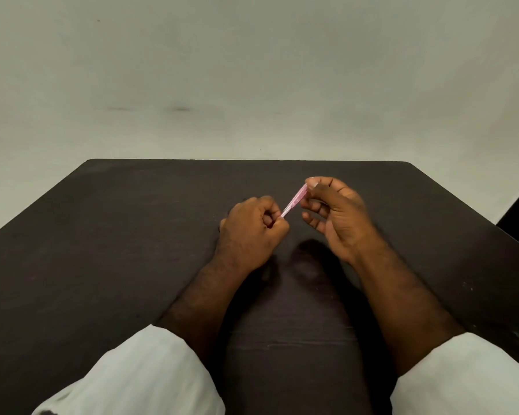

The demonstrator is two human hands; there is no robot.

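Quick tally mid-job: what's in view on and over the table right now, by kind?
Pink slender item, pinched at each end by a hand: 1
Hands (left hand, right hand): 2
White sleeves: 2
Dark table: 1
Total: 6

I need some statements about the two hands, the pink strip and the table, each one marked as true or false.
1. The table is dark. True.
2. The left hand and the right hand both hold the pink strip. True.
3. The pink strip lies flat on the table. False: it spans slantwise between the hands.
4. The left hand's fingers are straight. False: they are curled and pinch the strip's nearer end.
5. The right hand holds the farther end. True.
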